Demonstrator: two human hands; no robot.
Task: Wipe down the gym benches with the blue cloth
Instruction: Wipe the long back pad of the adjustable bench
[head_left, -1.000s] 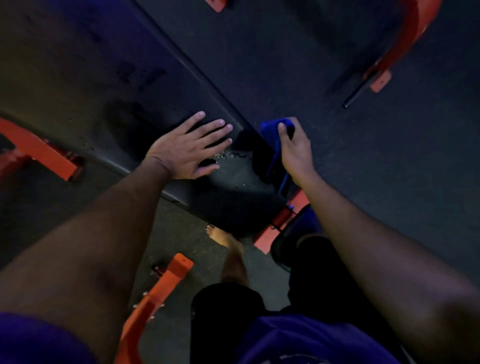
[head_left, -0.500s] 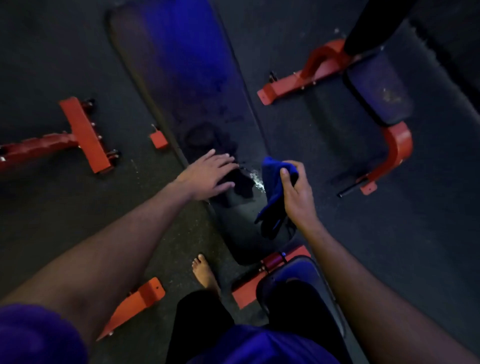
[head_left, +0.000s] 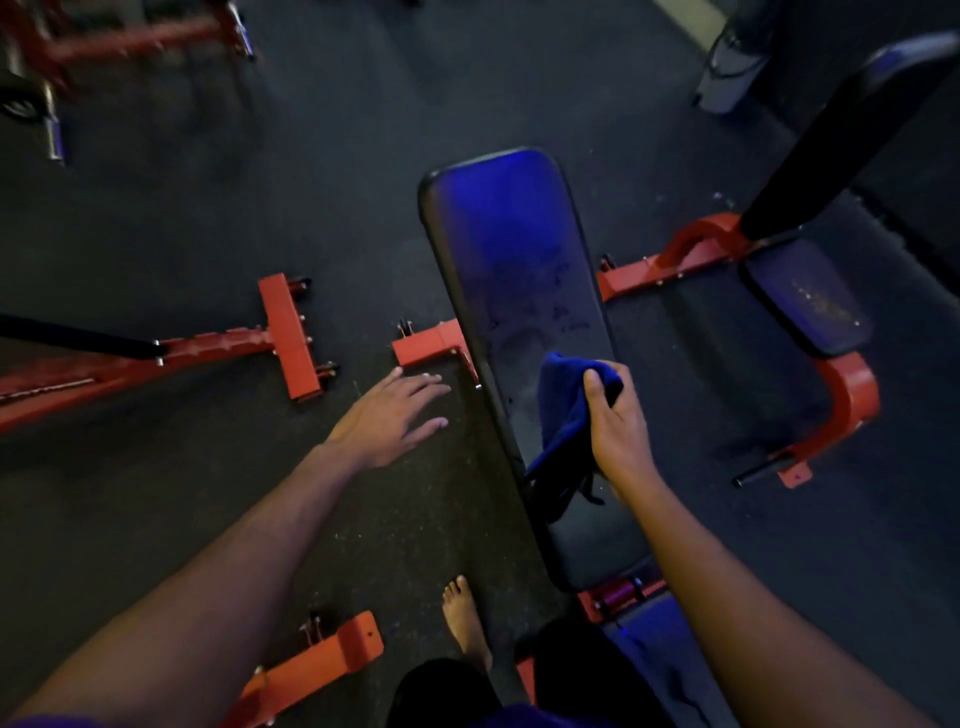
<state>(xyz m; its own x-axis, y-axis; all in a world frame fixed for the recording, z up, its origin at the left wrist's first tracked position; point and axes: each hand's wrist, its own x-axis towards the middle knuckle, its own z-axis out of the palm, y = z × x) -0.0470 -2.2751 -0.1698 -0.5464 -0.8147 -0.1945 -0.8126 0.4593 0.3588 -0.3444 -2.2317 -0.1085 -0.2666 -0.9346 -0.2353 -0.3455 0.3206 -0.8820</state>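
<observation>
Gripping the blue cloth (head_left: 563, 415) at centre frame, the right hand (head_left: 621, 428) curled its fingers (head_left: 597, 392) round the bunched fabric, which hung over the gym bench (head_left: 514, 270) pad. Left of the bench, the left hand (head_left: 387, 415) hovered above the floor (head_left: 156, 218) with straight, spread fingers, holding nothing.

I see a dark, speckled rubber floor (head_left: 208, 218) under everything. A bare foot (head_left: 464, 616) stands on it at the bottom of my view, toes forward. At top left a blurred red rack (head_left: 119, 36) with chrome bar ends sits well back. At top right a grey, boxy object (head_left: 724, 67) stands on the floor; I cannot make out what it is.
</observation>
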